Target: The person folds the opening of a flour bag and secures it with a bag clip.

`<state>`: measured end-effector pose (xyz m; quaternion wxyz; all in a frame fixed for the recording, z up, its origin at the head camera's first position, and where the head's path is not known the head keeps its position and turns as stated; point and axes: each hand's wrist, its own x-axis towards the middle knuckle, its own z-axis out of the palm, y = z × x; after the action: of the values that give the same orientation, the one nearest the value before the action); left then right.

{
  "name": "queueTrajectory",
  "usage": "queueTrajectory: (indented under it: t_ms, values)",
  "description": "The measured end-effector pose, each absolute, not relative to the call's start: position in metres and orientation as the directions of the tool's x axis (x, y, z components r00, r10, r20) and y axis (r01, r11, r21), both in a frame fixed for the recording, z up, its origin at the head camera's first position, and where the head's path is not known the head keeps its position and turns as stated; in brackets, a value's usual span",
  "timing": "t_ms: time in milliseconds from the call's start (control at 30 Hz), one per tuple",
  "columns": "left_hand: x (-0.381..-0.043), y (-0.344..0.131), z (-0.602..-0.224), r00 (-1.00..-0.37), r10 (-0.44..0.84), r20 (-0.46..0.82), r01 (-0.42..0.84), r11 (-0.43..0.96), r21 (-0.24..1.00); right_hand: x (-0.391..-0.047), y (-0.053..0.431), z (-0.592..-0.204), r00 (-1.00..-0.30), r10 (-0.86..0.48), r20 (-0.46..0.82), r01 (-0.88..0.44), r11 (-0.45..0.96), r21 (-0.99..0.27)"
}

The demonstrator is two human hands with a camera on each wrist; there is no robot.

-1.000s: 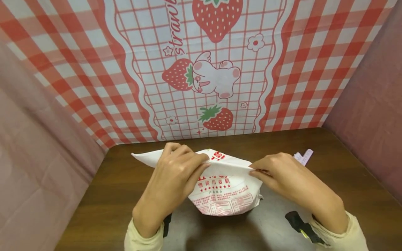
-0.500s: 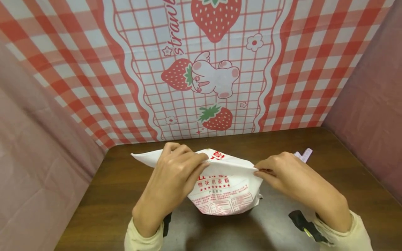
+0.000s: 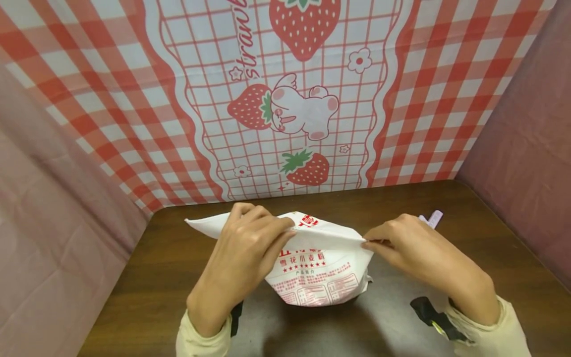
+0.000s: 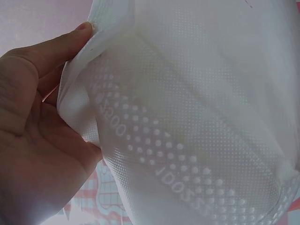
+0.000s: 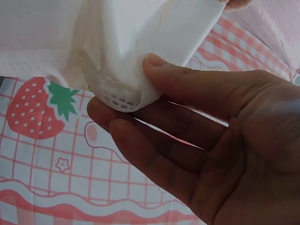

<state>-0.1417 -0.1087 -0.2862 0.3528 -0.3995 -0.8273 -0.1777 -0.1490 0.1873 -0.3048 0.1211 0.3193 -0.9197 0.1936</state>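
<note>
Both pinching: left hand (image 3: 248, 237), right hand (image 3: 403, 244) grip bag (image 3: 318, 277) top edge.

A dark wooden tabletop (image 3: 490, 258) filled the lower half of the frame. Behind it, across the top, hung a red-and-white checked cloth (image 3: 446, 74) printed with strawberries and a rabbit. Plain pink fabric walls (image 3: 58, 238) closed both sides.

small print on bag (image 3: 317, 282) unreadable

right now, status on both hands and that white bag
Left hand pinches the white bag at its top edge. Right hand pinches the top right corner. Bag sits on the brown table; nothing blocking.
</note>
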Motion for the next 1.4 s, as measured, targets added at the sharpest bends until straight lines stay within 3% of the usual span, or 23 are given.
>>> queueTrajectory:
  t_ms: [333,433,633,900,1167,1400]
  values:
    - [-0.140,-0.113,-0.288,-0.419,0.523,0.742,0.774,0.633,-0.009,-0.151,0.179,-0.305,-0.778,-0.543,0.317,-0.627,0.706,-0.330]
    - [-0.139,-0.114,-0.287,-0.421,0.522,0.742,0.771,0.636,-0.010,-0.153,0.172,-0.307,-0.736,-0.559,0.382,-0.674,0.658,-0.335]
    - [-0.135,-0.114,-0.286,-0.420,0.523,0.742,0.769,0.639,-0.015,-0.157,0.150,-0.315,-0.584,-0.563,0.585,-0.802,0.513,-0.307]
    - [-0.134,-0.115,-0.285,-0.438,0.532,0.725,0.768,0.641,-0.007,-0.160,0.142,-0.316,-0.513,-0.560,0.651,-0.841,0.479,-0.251]
    - [-0.135,-0.118,-0.283,-0.491,0.542,0.682,0.741,0.671,0.000,-0.160,0.141,-0.316,-0.499,-0.562,0.660,-0.852,0.460,-0.252]
    - [-0.136,-0.110,-0.284,-0.469,0.581,0.665,0.749,0.661,-0.050,-0.158,0.132,-0.320,-0.493,-0.552,0.673,-0.864,0.404,-0.301]
